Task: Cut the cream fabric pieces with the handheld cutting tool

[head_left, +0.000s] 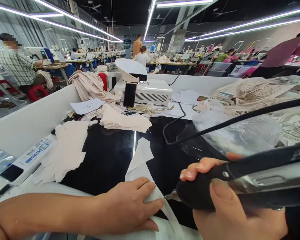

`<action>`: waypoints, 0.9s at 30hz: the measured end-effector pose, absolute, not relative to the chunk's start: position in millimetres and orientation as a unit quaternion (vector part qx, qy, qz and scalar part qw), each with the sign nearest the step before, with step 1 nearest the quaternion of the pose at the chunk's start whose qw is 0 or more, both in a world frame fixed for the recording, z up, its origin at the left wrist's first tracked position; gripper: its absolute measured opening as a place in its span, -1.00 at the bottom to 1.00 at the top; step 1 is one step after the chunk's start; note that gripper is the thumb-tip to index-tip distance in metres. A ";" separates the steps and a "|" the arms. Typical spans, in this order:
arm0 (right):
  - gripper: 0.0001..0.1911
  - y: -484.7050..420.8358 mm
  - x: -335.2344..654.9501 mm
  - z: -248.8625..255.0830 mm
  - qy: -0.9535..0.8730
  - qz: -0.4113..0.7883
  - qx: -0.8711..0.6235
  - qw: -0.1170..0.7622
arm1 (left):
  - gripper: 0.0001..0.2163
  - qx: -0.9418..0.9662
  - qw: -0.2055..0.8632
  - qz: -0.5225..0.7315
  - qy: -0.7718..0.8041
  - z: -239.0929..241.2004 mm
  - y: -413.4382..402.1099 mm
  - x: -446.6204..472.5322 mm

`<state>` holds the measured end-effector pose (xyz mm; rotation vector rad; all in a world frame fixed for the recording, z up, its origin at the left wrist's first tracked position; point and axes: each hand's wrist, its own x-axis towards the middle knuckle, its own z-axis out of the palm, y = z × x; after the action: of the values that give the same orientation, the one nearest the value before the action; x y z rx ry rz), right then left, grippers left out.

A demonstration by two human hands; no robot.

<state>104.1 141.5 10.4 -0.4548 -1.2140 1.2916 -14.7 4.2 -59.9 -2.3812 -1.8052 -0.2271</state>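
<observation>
Pale piece (140, 168) laid lengthwise on the black tabletop (102, 158), its far end folded over. It is held down by the left hand (130, 208) — palm lowered, fingers extended and unclenched, fingertips near the piece's right edge. A black-handled tool (202, 190) is firmly grasped in the right hand (230, 216), thumb laid along its side; its narrow tip is pointed at that same edge, just beside the left fingers. Whether the edge is touched cannot be told. Stacked cream pieces (67, 148) are seen at left; a clear plastic bag (232, 128) is crossed by a black cable (247, 115).
</observation>
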 end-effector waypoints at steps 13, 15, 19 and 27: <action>-0.58 140.3 85.5 17.2 -0.533 0.556 -0.160 0.618 | -0.50 -0.787 0.099 -0.095 -0.601 -55.6 4.5 -14.8; -0.57 139.9 86.2 17.0 -0.531 0.562 -0.169 0.611 | -0.51 -0.790 0.096 -0.090 -0.599 -55.2 5.4 -15.1; -0.57 141.3 85.3 19.3 -0.510 0.573 -0.186 0.614 | -0.50 -0.785 0.087 -0.097 -0.606 -54.8 6.8 -15.6; -0.55 143.8 75.3 18.0 -0.508 0.578 -0.174 0.615 | -0.51 -0.777 0.066 -0.102 -0.617 -51.4 5.2 -15.9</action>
<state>75.3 143.8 18.0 -0.4009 -1.1697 1.3325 -15.9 5.2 -51.4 -2.3452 -1.8619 -0.3088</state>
